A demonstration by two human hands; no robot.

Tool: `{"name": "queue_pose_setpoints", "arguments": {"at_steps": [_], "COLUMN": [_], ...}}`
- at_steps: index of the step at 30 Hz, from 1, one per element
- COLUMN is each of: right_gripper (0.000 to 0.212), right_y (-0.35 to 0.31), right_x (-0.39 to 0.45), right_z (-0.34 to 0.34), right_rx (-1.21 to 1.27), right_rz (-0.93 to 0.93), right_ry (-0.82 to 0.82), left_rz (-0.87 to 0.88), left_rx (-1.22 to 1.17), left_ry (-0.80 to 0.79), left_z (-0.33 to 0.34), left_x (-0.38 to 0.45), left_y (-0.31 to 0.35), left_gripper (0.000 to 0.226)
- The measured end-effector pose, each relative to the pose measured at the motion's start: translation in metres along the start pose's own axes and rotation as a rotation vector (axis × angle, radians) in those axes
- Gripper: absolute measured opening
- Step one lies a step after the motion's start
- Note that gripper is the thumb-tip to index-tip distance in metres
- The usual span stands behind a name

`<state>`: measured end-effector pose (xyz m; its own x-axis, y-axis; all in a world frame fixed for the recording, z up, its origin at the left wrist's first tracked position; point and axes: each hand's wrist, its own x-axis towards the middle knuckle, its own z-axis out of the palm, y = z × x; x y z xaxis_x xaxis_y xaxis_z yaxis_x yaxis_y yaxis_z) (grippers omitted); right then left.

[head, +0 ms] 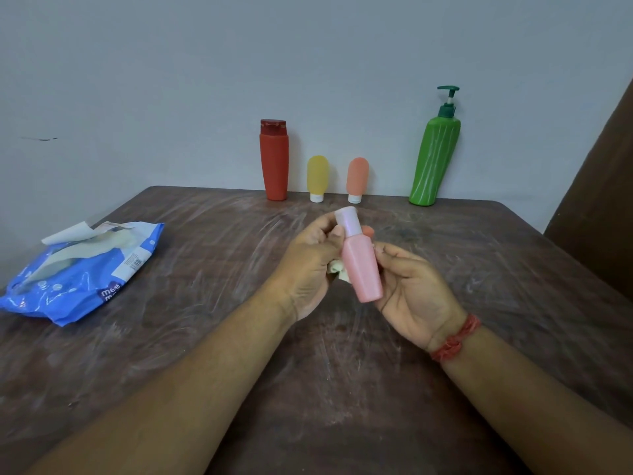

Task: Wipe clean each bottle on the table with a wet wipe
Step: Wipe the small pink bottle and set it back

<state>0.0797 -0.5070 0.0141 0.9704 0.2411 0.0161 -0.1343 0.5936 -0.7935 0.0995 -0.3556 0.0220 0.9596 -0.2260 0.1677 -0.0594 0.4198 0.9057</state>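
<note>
Brown, scuffed table (205, 337) against a plain grey wall (171, 80); left hand (308, 265) pinches a pink bottle (363, 265) and wipe (339, 270), right hand (414, 293) fingers curl around its base.

Soft, even light here, a touch dim and cool, no hard shadows anywhere. The plastic-covered surface (191, 337) throws back pale, streaky sheen across its middle. Small glints on the blue wipes pack (82, 279) at left. The wide lens bends the surface's far edge and stretches both forearms at the bottom. The centre is fairly sharp; the frame's edges go soft and smeared.
</note>
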Motion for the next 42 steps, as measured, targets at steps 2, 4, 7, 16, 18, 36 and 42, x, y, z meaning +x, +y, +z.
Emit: {"name": "queue_pose_setpoints", "arguments": {"at_steps": [2,4,7,16,18,36,42], "right_gripper": [0.040,0.042,0.032,0.008,0.005,0.014,0.020], "right_y": [-0.001,0.000,0.001,0.002,0.005,0.002,0.003], "right_x": [0.000,-0.001,-0.003,0.006,0.007,0.003,0.007], "right_z": [0.000,0.001,0.003,-0.004,-0.006,-0.003,-0.009], "right_rx": [0.009,-0.018,-0.131,-0.269,-0.255,-0.225,-0.309], "right_rz": [0.022,0.043,0.051,-0.064,-0.041,0.002,-0.012], "right_ry": [-0.038,-0.063,-0.066,0.206,0.251,0.263,0.240], "left_rz": [0.028,0.057,0.082,0.197,0.270,0.323,0.323], "left_rx": [-0.031,-0.063,-0.063,0.297,0.471,0.519,0.503], "left_ry": [0.020,0.058,0.116,0.296,0.300,0.211,0.168], "left_z": [-0.003,-0.008,-0.014,-0.006,-0.004,0.004,0.005], "left_x": [0.002,0.004,0.008,0.006,0.003,-0.003,-0.005], "left_y": [0.006,0.011,0.014,0.000,-0.004,-0.008,-0.006], "left_gripper": [0.026,0.028,0.029,0.031,0.031,0.037,0.037]}}
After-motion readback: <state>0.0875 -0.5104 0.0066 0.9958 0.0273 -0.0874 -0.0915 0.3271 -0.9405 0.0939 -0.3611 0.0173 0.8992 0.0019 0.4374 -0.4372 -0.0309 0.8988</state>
